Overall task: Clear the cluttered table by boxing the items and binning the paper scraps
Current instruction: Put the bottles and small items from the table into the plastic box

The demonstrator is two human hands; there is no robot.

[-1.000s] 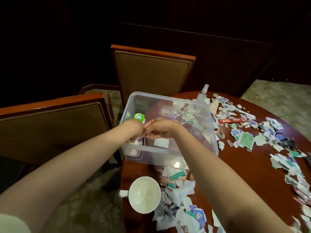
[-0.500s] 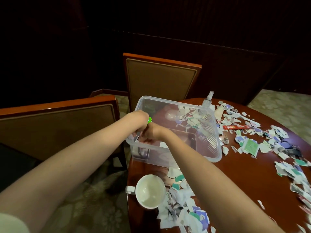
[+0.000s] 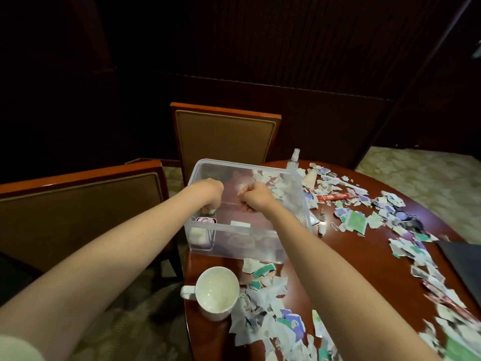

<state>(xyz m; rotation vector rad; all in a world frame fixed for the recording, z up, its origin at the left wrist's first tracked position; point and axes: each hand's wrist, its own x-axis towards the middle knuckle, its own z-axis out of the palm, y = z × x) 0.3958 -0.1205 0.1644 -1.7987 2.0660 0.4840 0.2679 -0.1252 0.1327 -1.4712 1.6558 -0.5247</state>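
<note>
Both arms reach into a clear plastic box [image 3: 234,243] that stands at the left end of the round wooden bench [image 3: 351,256]. The left hand [image 3: 208,191] is low in the box's near-left corner, its fingers curled down and grasping a small green-capped bottle [image 3: 209,210] that sits at or near the box floor. Just in front of that bottle, a small pink-and-white item [image 3: 205,220] lies against the near wall. The right hand [image 3: 256,196] is clenched over the middle of the box; whether it holds anything I cannot tell.

A white mug [image 3: 217,293] stands on the bench just in front of the box, its handle pointing left. Torn paper scraps [image 3: 268,295] spread from beside the mug along the near edge and in a wide band across the right side. Among those behind the box are a clear spray bottle [image 3: 294,158], a red packet [image 3: 335,197] and a green card [image 3: 355,221]. 2 upholstered chairs [image 3: 223,136] stand at the bench's left and far sides.
</note>
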